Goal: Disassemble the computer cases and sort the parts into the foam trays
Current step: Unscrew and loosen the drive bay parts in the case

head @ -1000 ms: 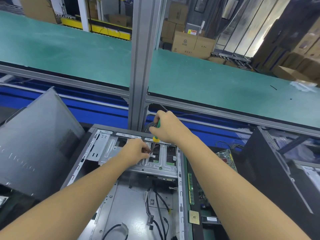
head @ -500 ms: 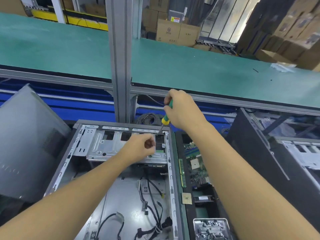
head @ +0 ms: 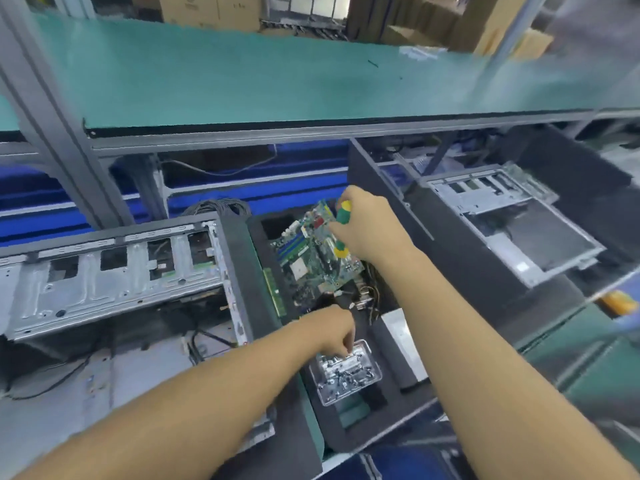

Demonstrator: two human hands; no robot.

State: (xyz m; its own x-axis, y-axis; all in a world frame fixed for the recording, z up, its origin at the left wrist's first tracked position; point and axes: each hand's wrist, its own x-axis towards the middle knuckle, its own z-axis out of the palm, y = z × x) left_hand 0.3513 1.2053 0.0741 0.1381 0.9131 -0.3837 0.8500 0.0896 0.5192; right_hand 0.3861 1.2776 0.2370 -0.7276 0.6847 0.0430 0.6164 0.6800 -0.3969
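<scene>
Both hands are over the foam tray (head: 349, 441): the right hand (head: 370, 230) clenches a screwdriver (head: 343, 211); the left hand (head: 332, 336), curled, dips into the screw dish (head: 367, 353) at its near end, and I cannot tell what it holds. The screws (head: 343, 375) look tiny and slippery: pinch them by the head.

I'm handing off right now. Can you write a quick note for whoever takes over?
Left hand: fingertips down at the screw dish; a held screw can't be made out.
Right hand: grips the screwdriver above the motherboard.
Done: motherboard lies in the foam tray; screws are in the dish.
Left: drive cage still in the open case.
</scene>
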